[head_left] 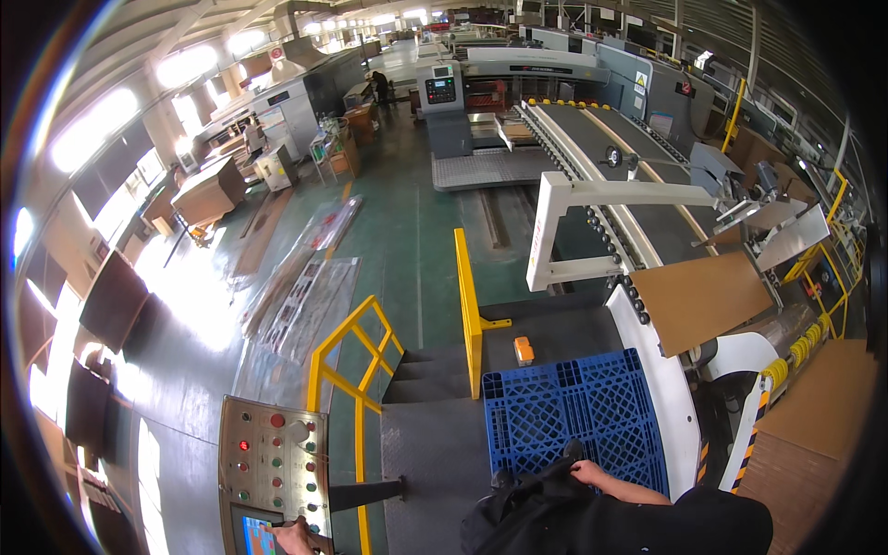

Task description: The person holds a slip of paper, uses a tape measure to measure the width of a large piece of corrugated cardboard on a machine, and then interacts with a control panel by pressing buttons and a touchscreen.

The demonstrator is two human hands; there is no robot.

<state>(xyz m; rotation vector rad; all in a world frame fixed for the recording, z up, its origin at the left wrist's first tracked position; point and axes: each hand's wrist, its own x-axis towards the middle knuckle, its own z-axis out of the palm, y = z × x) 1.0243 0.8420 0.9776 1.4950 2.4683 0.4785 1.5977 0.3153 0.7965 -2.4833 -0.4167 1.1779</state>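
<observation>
My left hand (294, 536) presses fingertips on the grey metal control panel with coloured round buttons (271, 467), gripping nothing; my right hand (592, 474) clutches a black cloth bundle (536, 504) above the blue plastic pallet (569, 416). A stray finger could hit a neighbouring button.

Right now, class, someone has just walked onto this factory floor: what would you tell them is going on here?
A person stands on a raised metal platform beside a long cardboard-handling machine. Their left hand is at the bottom of a control panel with red and green buttons, by its small screen. Their right hand rests on a bundle of dark cloth above a blue plastic pallet. A brown cardboard sheet lies on the machine to the right, and yellow railings flank the steps down.
</observation>
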